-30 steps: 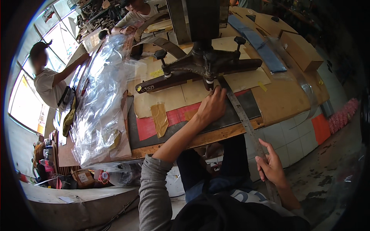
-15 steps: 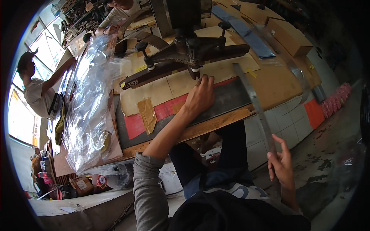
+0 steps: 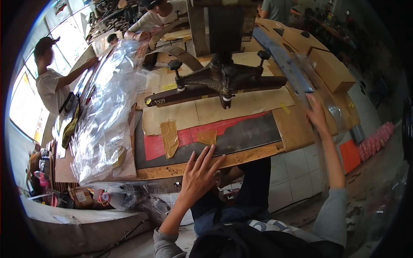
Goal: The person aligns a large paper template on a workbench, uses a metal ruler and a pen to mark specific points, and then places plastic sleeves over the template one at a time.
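Note:
My left hand point(image 3: 201, 174) rests with spread fingers at the bench's wooden front edge point(image 3: 254, 155), holding nothing. My right hand point(image 3: 317, 115), farther out on the right, is around a long flat grey strip point(image 3: 319, 150) that hangs past the bench's edge; the fingers are partly hidden. Between the hands lies a black sheet point(image 3: 254, 132), with a red sheet point(image 3: 189, 136) and cream paper point(image 3: 172, 117) over its far part. Brown tape point(image 3: 170, 138) crosses the red. Above the paper is a dark metal press head point(image 3: 223, 79) with two knobs.
Crumpled clear plastic sheeting point(image 3: 101, 116) covers the bench's left side. A cardboard box point(image 3: 330, 69) and blue strips point(image 3: 286, 62) lie at the far right. One person point(image 3: 53, 86) stands at left; another point(image 3: 161, 15) is behind the press. A pink bundle point(image 3: 376, 139) is on the right.
My left hand has drawn back from beneath the press head to the front edge. My right hand has moved up and away, over the bench's right side, along with the grey strip.

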The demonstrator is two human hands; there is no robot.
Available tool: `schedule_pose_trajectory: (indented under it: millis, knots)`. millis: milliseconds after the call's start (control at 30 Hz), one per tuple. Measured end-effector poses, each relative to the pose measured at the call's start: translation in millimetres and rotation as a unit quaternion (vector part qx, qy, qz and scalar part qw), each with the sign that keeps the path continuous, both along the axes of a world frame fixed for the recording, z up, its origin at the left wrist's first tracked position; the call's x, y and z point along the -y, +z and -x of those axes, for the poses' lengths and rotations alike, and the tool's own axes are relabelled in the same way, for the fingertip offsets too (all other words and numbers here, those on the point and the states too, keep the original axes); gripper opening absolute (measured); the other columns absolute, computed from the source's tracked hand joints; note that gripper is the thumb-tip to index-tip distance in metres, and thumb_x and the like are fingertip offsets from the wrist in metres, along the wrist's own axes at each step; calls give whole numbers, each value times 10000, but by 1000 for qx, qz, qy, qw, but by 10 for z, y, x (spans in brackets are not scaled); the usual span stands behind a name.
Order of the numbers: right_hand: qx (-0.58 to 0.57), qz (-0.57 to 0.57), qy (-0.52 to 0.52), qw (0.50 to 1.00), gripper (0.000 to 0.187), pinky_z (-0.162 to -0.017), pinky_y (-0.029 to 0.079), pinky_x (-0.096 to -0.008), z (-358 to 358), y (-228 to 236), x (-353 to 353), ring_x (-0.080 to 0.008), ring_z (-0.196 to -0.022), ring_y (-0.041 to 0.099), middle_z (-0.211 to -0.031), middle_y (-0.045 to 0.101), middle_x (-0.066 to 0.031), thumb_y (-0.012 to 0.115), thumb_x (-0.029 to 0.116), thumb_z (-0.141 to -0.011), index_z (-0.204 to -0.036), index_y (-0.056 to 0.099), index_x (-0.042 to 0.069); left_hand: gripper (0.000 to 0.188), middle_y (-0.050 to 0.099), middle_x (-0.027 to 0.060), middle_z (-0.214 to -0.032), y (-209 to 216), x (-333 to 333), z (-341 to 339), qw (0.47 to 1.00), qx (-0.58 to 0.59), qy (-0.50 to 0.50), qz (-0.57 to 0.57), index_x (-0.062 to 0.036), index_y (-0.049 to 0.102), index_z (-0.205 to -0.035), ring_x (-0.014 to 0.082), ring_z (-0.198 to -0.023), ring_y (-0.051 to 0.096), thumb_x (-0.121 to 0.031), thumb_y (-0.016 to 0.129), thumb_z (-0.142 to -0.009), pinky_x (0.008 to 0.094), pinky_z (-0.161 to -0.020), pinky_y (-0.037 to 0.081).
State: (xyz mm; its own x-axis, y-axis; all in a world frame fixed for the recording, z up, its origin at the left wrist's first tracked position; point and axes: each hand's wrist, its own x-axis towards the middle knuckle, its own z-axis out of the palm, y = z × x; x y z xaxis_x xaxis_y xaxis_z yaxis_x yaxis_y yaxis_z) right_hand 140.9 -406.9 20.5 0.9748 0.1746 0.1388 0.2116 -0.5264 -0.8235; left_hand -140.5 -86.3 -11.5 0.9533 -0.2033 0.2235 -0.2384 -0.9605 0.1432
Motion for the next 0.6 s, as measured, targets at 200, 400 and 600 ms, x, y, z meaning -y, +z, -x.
schedule_pose_trajectory:
  millis: [200,400,600]
  knots:
    - [99,148,64,982,497,-552,452,-317,-1683,-138,-471,-185,-578,577,-780,618,-128,622,128,-764,-1234,482,48,568,422,90,-1352,-191,56,-103,986,116,104,-54,-217,445,-1304,200,-1216,446,-125,504,-746,355,-990,374]
    - [133,270,120,946,378,-790,446,-362,-1965,-262,-494,-288,-889,600,-1016,602,-194,598,137,-807,-1167,546,30,534,440,73,-1343,-223,79,-116,986,122,106,-45,-225,477,-1281,181,-1184,482,-136,508,-755,346,-959,410]
    - [260,220,28,940,220,-778,433,-418,-977,-136,-539,-372,-910,557,-939,575,-215,515,77,-826,-1011,583,-21,530,454,64,-1333,-195,100,-134,985,117,118,-47,-238,474,-1284,174,-1182,484,-137,510,-765,337,-958,413]
